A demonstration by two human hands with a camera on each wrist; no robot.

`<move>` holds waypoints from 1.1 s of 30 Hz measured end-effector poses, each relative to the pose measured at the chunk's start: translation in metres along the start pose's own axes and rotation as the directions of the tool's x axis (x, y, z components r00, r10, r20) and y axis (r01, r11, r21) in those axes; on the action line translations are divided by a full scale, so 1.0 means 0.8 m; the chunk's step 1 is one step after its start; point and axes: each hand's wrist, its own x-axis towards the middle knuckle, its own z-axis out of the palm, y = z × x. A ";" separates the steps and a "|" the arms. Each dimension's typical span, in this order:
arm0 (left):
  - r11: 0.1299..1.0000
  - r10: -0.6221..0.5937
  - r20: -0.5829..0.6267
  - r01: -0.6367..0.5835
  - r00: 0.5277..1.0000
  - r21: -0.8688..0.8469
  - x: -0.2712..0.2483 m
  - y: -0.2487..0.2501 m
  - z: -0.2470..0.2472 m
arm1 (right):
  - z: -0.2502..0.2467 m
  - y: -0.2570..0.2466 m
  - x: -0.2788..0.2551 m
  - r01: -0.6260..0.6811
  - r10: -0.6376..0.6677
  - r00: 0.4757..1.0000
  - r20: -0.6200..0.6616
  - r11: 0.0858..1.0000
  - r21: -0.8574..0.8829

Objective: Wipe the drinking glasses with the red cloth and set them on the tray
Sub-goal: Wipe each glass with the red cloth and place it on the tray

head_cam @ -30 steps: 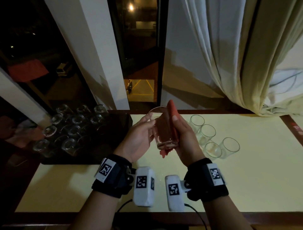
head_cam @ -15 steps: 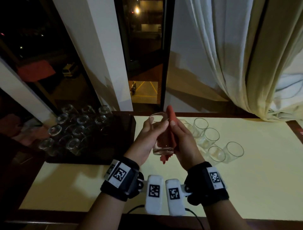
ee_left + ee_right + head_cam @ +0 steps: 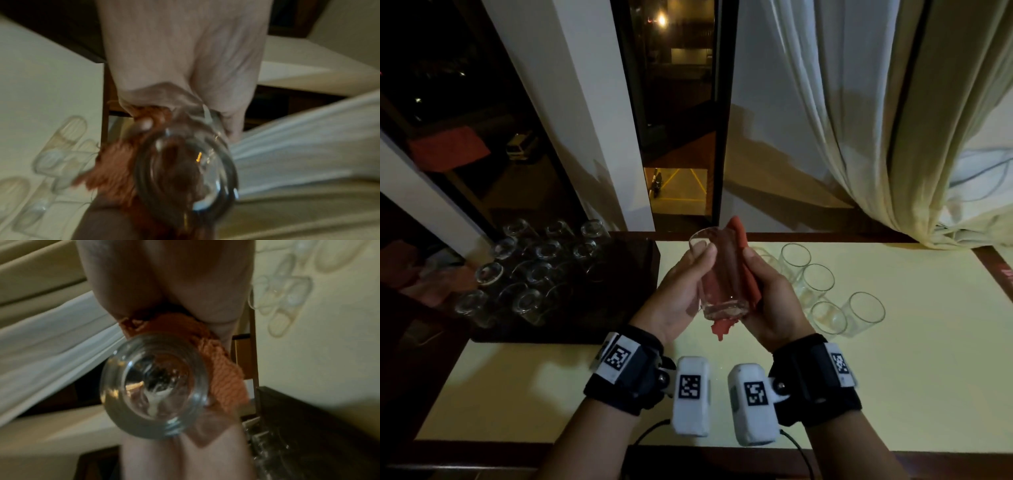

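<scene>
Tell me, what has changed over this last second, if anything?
Hardly anything. The left hand still holds the glass while the right hand keeps the red cloth against its side. The tray and the glasses on the table stayed put.

clear, glossy glass [image 3: 719, 274] between the hands; a nubbly, matt red cloth [image 3: 748, 274] pressed against it. left of the hands, a dark, faintly glossy tray [image 3: 619, 291]; beneath them a smooth, matt cream tabletop [image 3: 893, 377].
</scene>
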 end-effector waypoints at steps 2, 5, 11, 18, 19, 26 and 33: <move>0.999 -0.001 0.022 0.003 1.000 -0.048 0.005 -0.004 -0.011 | -0.003 -0.002 0.000 0.009 -0.009 1.000 -0.009 1.000 -0.009; 0.997 -0.011 -0.036 0.008 0.999 -0.072 0.009 -0.005 -0.011 | -0.004 0.001 0.003 0.070 -0.086 0.995 -0.056 0.967 -0.246; 1.000 0.002 0.011 -0.002 1.000 0.014 0.006 -0.002 0.004 | -0.004 0.001 0.007 -0.021 0.021 1.000 -0.003 0.998 0.062; 0.997 -0.025 -0.103 0.032 0.994 0.070 0.017 -0.004 0.006 | -0.012 0.005 0.020 0.079 -0.116 0.989 -0.095 0.941 -0.329; 0.996 -0.037 -0.109 0.046 0.993 0.081 0.018 -0.007 0.007 | -0.014 0.006 0.021 0.066 -0.097 0.991 -0.088 0.949 -0.309; 0.999 -0.035 -0.044 0.035 0.998 0.004 0.019 -0.005 -0.002 | -0.021 0.001 0.021 -0.028 0.025 0.997 -0.070 0.999 -0.034; 0.999 -0.026 -0.056 0.028 0.998 0.046 0.026 -0.001 0.009 | -0.013 0.002 0.019 -0.007 0.006 1.000 -0.018 0.999 -0.035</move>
